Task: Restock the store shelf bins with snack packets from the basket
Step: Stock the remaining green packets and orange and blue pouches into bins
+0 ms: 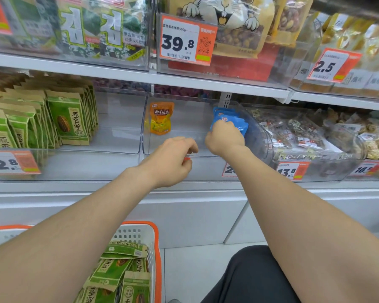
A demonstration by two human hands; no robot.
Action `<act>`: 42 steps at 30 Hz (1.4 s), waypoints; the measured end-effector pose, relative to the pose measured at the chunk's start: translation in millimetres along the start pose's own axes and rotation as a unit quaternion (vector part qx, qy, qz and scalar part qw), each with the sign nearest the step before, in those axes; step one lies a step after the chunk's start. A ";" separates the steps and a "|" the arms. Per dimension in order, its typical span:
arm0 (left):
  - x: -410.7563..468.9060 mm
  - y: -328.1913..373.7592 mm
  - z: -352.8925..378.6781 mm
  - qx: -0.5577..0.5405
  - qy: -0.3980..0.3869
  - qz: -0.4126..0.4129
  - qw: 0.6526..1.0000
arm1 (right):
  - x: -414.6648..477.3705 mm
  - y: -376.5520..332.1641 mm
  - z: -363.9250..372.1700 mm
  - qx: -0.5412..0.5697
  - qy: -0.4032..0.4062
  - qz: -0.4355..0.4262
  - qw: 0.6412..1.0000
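**Shelf unit.** The white metal shelf [118, 74] carries clear plastic bins on two levels. Orange price tags sit on the bin fronts, among them a 39.8 tag [187, 40] on the upper level and a 12.8 tag [11, 162] at lower left. A white base panel [184, 211] closes the unit below, and the floor [188, 270] in front of it is light tile.

**Middle bin.** The middle bin [206, 167] on the lower level holds one orange chestnut packet [160, 118], upright against its left wall. A stack of blue snack packets [230, 120] stands at its right wall.

**Right grip.** The right grip [224, 138] is inside the middle bin, fingers closed around the lower part of the blue snack packets.

**Left grip.** The left grip [173, 158] is at the front rim of the middle bin with its fingers curled downward. A small red edge shows at the fingertips. Whether this grip holds anything cannot be told.

**Neighbouring bins.** The left bin holds rows of upright green sunflower-seed packets [68, 119]. The right bin holds clear-wrapped snacks [304, 132], piled loosely.

**Basket.** A white basket [155, 241] with an orange rim sits low at the left, below the left forearm. It contains more green seed packets [112, 272], lying flat and overlapping.
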State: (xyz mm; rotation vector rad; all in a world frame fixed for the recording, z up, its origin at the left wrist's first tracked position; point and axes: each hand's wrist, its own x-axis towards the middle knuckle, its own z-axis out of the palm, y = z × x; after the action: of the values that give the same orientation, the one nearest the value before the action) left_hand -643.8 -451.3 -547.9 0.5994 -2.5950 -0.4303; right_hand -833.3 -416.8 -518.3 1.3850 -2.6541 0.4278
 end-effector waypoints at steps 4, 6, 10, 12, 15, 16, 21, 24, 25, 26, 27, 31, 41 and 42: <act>-22.3 8.1 -30.9 0.066 0.107 0.008 0.992 | -32.4 -39.5 -16.3 -0.002 0.061 -0.130 0.990; -32.6 13.1 -49.1 0.118 0.127 -0.034 0.984 | -47.7 -57.0 -21.2 0.007 0.069 -0.200 0.977; -62.5 5.3 -76.6 0.202 0.051 -0.152 0.966 | -74.1 -91.7 -22.7 0.042 0.011 -0.317 0.947; -77.7 -9.3 -83.8 0.216 0.012 -0.185 0.959 | -83.5 -106.6 -17.2 0.031 -0.065 -0.351 0.934; -100.0 -34.3 -89.2 0.185 -0.082 -0.190 0.961 | -98.7 -124.3 -1.3 -0.015 -0.229 -0.377 0.897; -107.0 -40.9 -89.0 0.172 -0.127 -0.184 0.959 | -104.4 -130.0 6.4 -0.038 -0.280 -0.381 0.880; -136.1 -77.1 -63.3 0.183 -0.342 -0.217 0.896 | -132.3 -159.4 73.7 -0.162 -0.414 -0.423 0.789; -143.9 -94.2 -48.9 0.199 -0.396 -0.236 0.865 | -154.7 -173.2 106.2 -0.253 -0.427 -0.482 0.722; -144.6 -99.1 -46.5 0.199 -0.404 -0.240 0.860 | -162.0 -175.9 114.2 -0.276 -0.426 -0.504 0.699; -144.7 -103.7 -45.1 0.201 -0.407 -0.245 0.857 | -168.4 -178.1 122.4 -0.296 -0.426 -0.521 0.677; -144.8 -109.7 -43.5 0.201 -0.405 -0.249 0.856 | -173.1 -178.9 132.0 -0.308 -0.427 -0.535 0.660; -141.9 -122.6 -44.4 0.203 -0.399 -0.256 0.857 | -186.2 -177.1 167.7 -0.338 -0.415 -0.550 0.641; -133.8 -122.8 -43.3 0.194 -0.404 -0.254 0.857 | -188.0 -188.4 205.1 -0.363 -0.330 -0.609 0.624; -134.4 -123.1 -44.0 0.196 -0.403 -0.256 0.856 | -187.3 -191.4 204.0 -0.357 -0.319 -0.618 0.623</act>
State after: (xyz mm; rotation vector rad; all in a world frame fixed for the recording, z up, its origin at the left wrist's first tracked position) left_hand -472.3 -501.6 -604.3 1.5602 -3.3281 -0.3567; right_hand -563.7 -435.0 -719.1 2.6597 -1.0406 -1.2730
